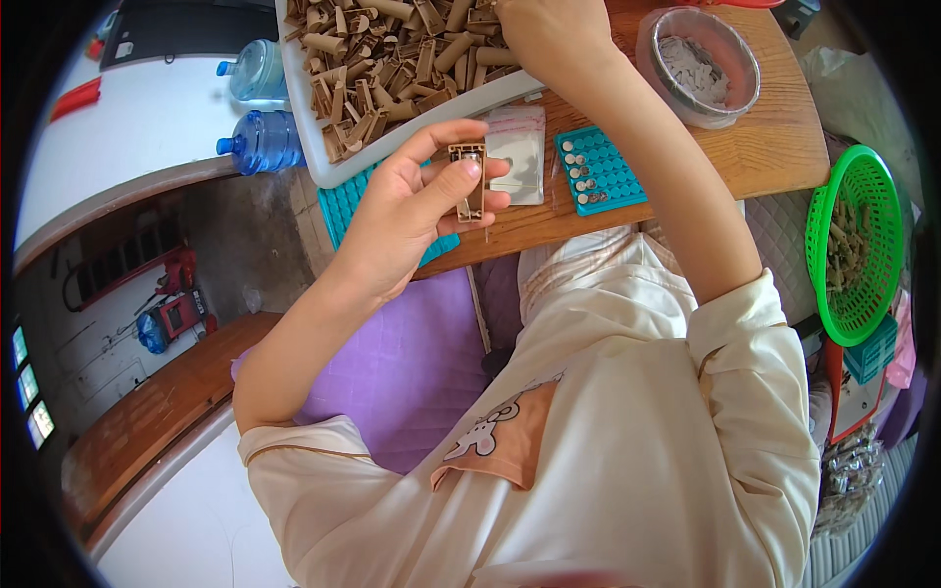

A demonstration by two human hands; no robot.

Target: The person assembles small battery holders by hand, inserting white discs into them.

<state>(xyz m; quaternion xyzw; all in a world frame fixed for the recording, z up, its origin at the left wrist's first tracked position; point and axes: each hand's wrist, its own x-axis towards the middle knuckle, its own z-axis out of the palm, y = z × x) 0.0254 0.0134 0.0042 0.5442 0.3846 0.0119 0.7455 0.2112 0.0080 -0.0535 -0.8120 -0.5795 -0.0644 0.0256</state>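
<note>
My left hand [407, 201] is closed around a small brown plastic casing [471, 204], pinched between thumb and fingers. The casing is held upright with its hollow side showing; something shiny sits inside near my thumb. My right hand [557, 39] reaches to the top edge of the picture, at the right side of a white tray [338, 174]. Its fingers are mostly cut off there, so I cannot see what they touch. Loose brown plastic casing pieces [402, 64] fill the tray.
A teal grid tray [613, 176] holds several small round silvery pieces beside a clear plastic bag [517, 162]. Another teal tray [343, 208] lies partly under the white one. A bag-lined bowl [742, 103] stands right; a green basket [882, 306] sits beyond the wooden table [784, 147].
</note>
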